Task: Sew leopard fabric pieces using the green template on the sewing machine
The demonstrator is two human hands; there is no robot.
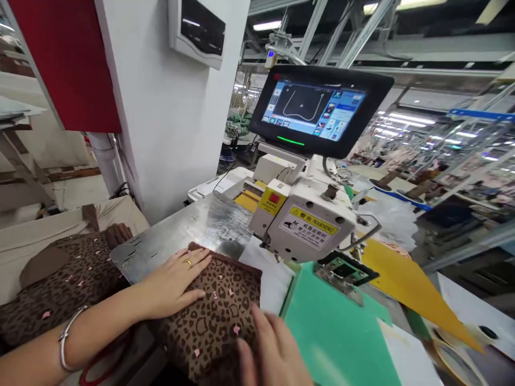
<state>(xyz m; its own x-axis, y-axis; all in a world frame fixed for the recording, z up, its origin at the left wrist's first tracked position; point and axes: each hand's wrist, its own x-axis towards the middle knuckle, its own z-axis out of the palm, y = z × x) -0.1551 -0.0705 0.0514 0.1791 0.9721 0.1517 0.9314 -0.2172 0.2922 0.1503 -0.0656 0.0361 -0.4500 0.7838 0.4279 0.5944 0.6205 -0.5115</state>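
Our left hand (177,281) lies flat on leopard-print fabric (219,308) beside a sewing machine (309,212)

In the head view, we see the leopard-print fabric at the lower middle, on the near edge of a bare metal bench (205,217), with part of it sagging toward us. It is brown with small pink motifs, and a plain dark brown band runs along its far edge. Our left hand presses palm down near the upper left corner, fingers side by side and straight, closed on nothing; we wear a gold ring (187,262) on it and a silver bracelet (66,339) on the wrist. Our right hand (277,351) is blurred at the cloth's right edge, thumb and fingers spread apart; we cannot tell whether its fingertips touch the cloth.

Just right of the cloth we have a green plate (330,321), and above it a small metal clamp frame (341,272) beside the machine head, which bears a yellow and white warning label (308,228). Over the machine, a tilted control screen (317,110) shows a curved U-shaped line. To our left, more leopard-print cloth (76,268) lies heaped on pale fabric, near a white pillar (169,123).
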